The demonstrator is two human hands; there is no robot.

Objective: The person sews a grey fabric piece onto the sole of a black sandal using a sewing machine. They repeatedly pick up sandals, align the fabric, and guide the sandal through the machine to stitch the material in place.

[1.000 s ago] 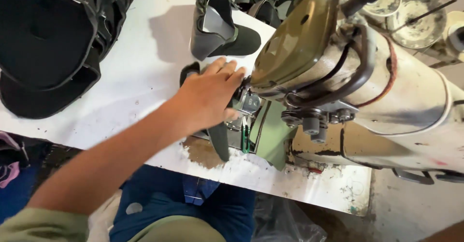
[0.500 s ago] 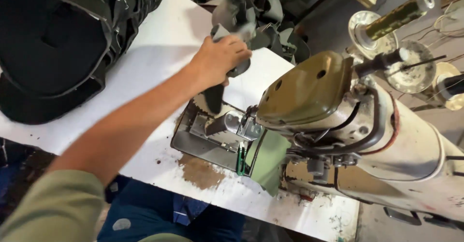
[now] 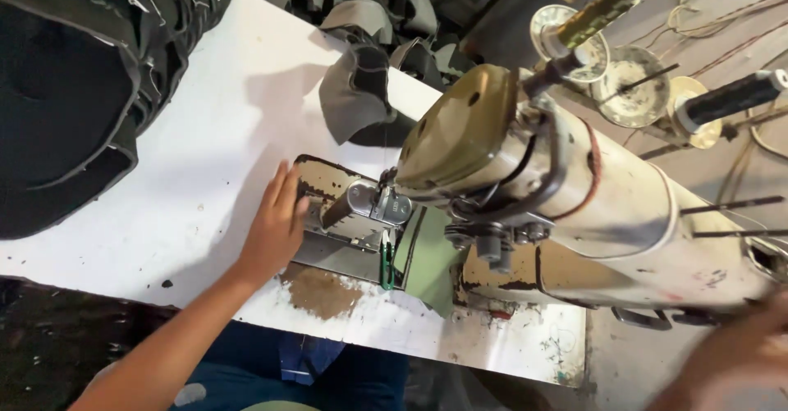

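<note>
The left hand (image 3: 275,229) lies flat, palm down, on the white table (image 3: 205,157), its fingers (image 3: 283,189) loosely together and pointing towards the far side, its thumb edge just touching the left rim of the metal bed plate (image 3: 328,251) of the sewing machine (image 3: 574,206). It holds nothing; it is open and resting. The nearest loose workpiece is the grey shoe upper piece (image 3: 357,99), which lies on the table further away and a little to the right of that hand, near but apart from it, just beyond the far corner of the plate. Its long axis runs roughly near to far, the curved dark collar towards the far end. The left hand is plainly the nearer of the two. The right hand (image 3: 739,353) shows only as a blur at the near right corner, below the machine's cream body (too smeared to say whether it is open or closed, or whether it touches anything), and it is well apart from the grey piece, with the whole machine arm between them. More grey and black cut pieces (image 3: 394,25) are heaped at the far edge behind the upper, and a large stack of black pieces (image 3: 74,91) fills the far left. Thread spools (image 3: 599,5) stand beyond the machine head.
</note>
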